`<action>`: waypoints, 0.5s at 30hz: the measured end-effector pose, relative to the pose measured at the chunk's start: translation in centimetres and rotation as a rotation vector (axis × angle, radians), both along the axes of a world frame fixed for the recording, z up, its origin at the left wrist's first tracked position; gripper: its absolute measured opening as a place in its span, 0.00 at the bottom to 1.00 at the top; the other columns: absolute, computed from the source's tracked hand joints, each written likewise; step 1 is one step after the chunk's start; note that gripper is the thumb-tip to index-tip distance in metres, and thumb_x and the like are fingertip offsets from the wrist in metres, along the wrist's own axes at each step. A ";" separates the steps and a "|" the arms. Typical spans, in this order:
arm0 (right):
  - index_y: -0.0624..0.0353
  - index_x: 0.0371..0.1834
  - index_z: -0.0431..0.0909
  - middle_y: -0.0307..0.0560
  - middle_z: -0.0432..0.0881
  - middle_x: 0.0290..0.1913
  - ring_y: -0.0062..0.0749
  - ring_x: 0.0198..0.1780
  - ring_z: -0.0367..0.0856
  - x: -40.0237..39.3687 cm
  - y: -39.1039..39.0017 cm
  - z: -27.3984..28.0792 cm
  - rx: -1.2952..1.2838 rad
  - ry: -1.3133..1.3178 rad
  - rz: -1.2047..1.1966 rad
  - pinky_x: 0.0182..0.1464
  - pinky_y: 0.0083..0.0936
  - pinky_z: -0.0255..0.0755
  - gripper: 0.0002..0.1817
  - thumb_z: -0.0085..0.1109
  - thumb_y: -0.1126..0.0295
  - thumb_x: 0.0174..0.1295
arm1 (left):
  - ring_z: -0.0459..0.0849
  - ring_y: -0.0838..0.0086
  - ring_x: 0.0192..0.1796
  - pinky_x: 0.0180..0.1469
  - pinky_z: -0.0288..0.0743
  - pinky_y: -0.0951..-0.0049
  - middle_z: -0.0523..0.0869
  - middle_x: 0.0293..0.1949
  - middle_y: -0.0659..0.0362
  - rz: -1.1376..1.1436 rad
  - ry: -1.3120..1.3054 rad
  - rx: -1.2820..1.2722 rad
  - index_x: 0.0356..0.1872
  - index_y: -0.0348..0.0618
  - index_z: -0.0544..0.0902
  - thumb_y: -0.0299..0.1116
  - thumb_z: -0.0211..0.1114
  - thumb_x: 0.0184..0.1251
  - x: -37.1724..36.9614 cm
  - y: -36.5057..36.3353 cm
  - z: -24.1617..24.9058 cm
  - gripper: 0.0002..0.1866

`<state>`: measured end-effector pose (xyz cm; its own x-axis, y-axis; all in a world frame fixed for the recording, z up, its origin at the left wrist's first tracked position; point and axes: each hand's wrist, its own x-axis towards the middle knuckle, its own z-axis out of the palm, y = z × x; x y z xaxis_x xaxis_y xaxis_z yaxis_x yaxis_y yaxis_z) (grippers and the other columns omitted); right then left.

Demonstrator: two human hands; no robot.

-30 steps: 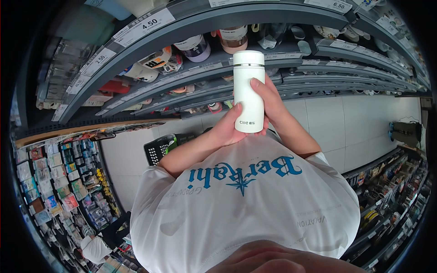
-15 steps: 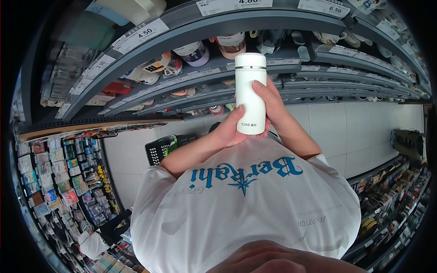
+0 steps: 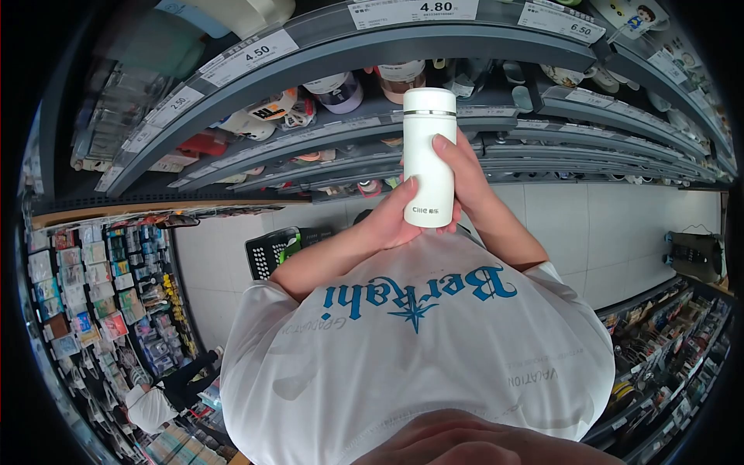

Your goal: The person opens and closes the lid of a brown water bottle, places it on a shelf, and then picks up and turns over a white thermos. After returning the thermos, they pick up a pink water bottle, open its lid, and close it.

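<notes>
A white thermos bottle (image 3: 428,167) with a thin silver ring under its lid stands upright before my chest, small dark lettering near its base. My left hand (image 3: 395,217) is closed around its lower part, thumb on the left side and fingers showing under the base. Higher up on the right side, my right hand (image 3: 463,174) is wrapped about the bottle with its thumb across the front. The backs of both grips are hidden by the bottle. The lid sits on the bottle.
Shelves with price tags (image 3: 415,12) curve across the top, holding cups (image 3: 335,91) and other goods. A black shopping basket (image 3: 271,252) is at the left. Racks of packaged goods (image 3: 97,283) fill the far left, where a person in white (image 3: 151,407) is. A dark bag-like object (image 3: 695,254) stands right.
The shelves and price tags have shifted slightly right and down in view. Both hands still hold the bottle, which is almost in the same place. The person at lower left has moved slightly.
</notes>
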<state>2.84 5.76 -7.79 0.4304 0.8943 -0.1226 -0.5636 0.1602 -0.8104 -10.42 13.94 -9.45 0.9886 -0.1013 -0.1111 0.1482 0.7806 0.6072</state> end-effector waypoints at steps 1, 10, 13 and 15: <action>0.62 0.65 0.62 0.49 0.78 0.47 0.27 0.43 0.81 0.0 0.0 0.1 -0.003 -0.003 0.003 0.42 0.24 0.77 0.29 0.54 0.55 0.69 | 0.82 0.61 0.47 0.49 0.77 0.65 0.80 0.47 0.46 0.000 0.001 0.002 0.64 0.40 0.68 0.71 0.48 0.67 0.0 0.1 0.0 0.42; 0.61 0.65 0.62 0.48 0.79 0.46 0.26 0.42 0.81 -0.3 0.4 0.1 -0.002 0.001 0.009 0.42 0.23 0.77 0.28 0.54 0.55 0.69 | 0.82 0.61 0.47 0.48 0.77 0.65 0.81 0.47 0.46 0.017 -0.006 -0.013 0.63 0.40 0.69 0.71 0.49 0.67 -0.4 0.3 -0.3 0.42; 0.61 0.65 0.63 0.48 0.79 0.46 0.26 0.42 0.81 -0.6 0.5 0.2 -0.001 -0.002 0.012 0.42 0.23 0.77 0.28 0.54 0.55 0.69 | 0.82 0.61 0.47 0.48 0.77 0.65 0.81 0.47 0.46 0.014 -0.012 -0.016 0.62 0.39 0.70 0.71 0.49 0.67 -0.6 0.3 -0.6 0.42; 0.61 0.65 0.63 0.48 0.79 0.46 0.26 0.42 0.81 -0.8 0.5 0.2 -0.004 -0.002 0.016 0.41 0.23 0.77 0.28 0.54 0.56 0.69 | 0.82 0.61 0.47 0.48 0.77 0.65 0.81 0.47 0.46 0.013 -0.015 -0.032 0.62 0.39 0.70 0.71 0.49 0.67 -0.9 0.3 -0.7 0.42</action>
<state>2.03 6.29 -7.61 0.4161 0.9006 -0.1252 -0.5648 0.1482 -0.8118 -11.29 14.26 -10.11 0.9914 -0.0920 -0.0932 0.1292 0.8012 0.5843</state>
